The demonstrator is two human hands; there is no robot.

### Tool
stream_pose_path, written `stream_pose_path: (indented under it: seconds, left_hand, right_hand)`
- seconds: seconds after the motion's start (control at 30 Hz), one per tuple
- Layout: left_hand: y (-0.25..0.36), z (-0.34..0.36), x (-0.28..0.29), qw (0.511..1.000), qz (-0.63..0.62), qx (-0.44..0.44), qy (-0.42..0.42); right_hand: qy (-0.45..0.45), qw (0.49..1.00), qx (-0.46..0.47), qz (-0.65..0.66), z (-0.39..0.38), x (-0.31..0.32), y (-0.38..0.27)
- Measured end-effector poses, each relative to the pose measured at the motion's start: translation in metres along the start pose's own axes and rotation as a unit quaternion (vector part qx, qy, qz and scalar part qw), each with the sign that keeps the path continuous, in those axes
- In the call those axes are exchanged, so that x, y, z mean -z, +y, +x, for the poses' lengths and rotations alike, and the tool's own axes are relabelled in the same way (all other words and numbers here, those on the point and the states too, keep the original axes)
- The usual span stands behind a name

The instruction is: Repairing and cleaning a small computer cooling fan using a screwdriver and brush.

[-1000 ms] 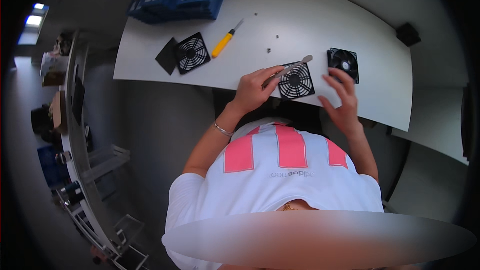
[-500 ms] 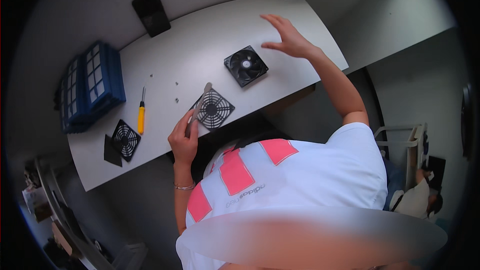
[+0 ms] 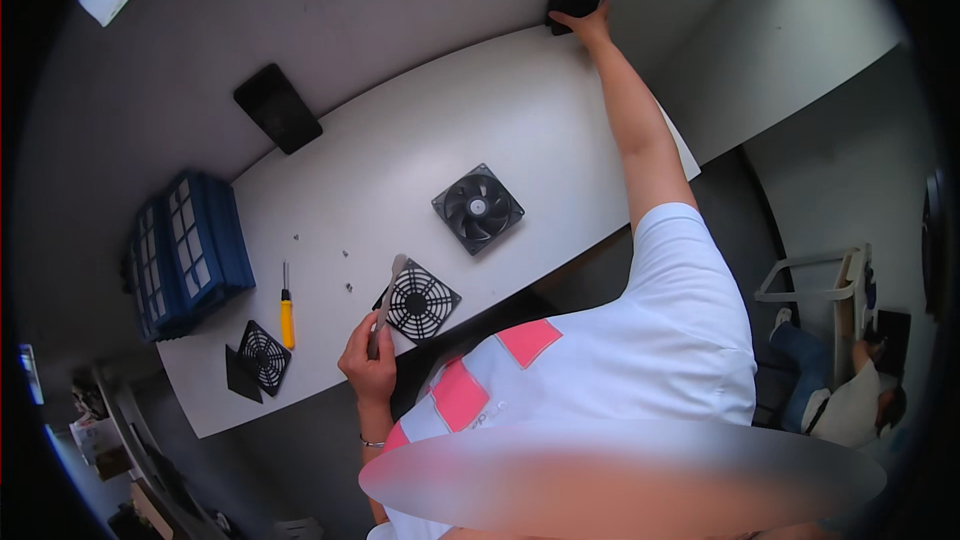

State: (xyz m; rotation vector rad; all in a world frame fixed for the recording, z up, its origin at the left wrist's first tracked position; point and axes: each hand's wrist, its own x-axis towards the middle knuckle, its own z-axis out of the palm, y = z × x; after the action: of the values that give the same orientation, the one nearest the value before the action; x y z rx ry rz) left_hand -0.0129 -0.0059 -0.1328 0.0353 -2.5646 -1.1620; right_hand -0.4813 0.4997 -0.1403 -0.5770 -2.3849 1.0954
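Observation:
My left hand [image 3: 369, 358] is closed around a slim grey tool with a wider rounded end [image 3: 393, 285]. The tool's tip lies over a square black fan grille [image 3: 425, 302] near the table's front edge. Beyond the grille, a square black cooling fan [image 3: 477, 208] rests flat, its pale hub facing up. At the far right corner my right hand [image 3: 583, 20] grips a dark block-shaped object [image 3: 563, 2]. Its fingers wrap the object's near side and cover part of it; its exact kind cannot be made out.
A yellow-handled screwdriver [image 3: 287, 320] lies left of several small screws [image 3: 348, 287]. A second grille [image 3: 265, 355] overlaps a dark square sheet [image 3: 241, 377]. Blue bins [image 3: 215, 240] stand at the left edge, a black tablet-like slab [image 3: 278, 108] at the back. Another person [image 3: 845, 400] sits far right.
My right hand has reached from beside the fan to the far corner and taken hold of the dark object. My left hand keeps the tool over the grille. The view has shifted.

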Motion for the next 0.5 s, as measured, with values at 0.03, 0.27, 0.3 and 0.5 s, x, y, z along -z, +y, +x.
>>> stream_pose_path:
  seconds: [0.03,0.27,0.3,0.5]
  left_hand:
    - [0.002,0.002,0.000,1.000,-0.011,-0.008,-0.001]
    - [-0.001,-0.002,0.001,1.000,0.006,0.007,-0.002]
    - [0.002,-0.001,0.001,1.000,0.006,-0.002,0.000]
    - [-0.003,0.000,0.000,1.000,0.001,0.000,-0.006]
  right_hand:
    - [0.011,0.998,0.065,0.014,0.027,-0.004,0.025]
    - [-0.248,0.825,-0.063,0.503,-0.066,0.052,-0.009]
    - [-0.309,0.756,-0.065,0.573,-0.091,0.072,-0.018]
    - [-0.506,0.534,0.021,0.677,-0.215,0.129,-0.053]
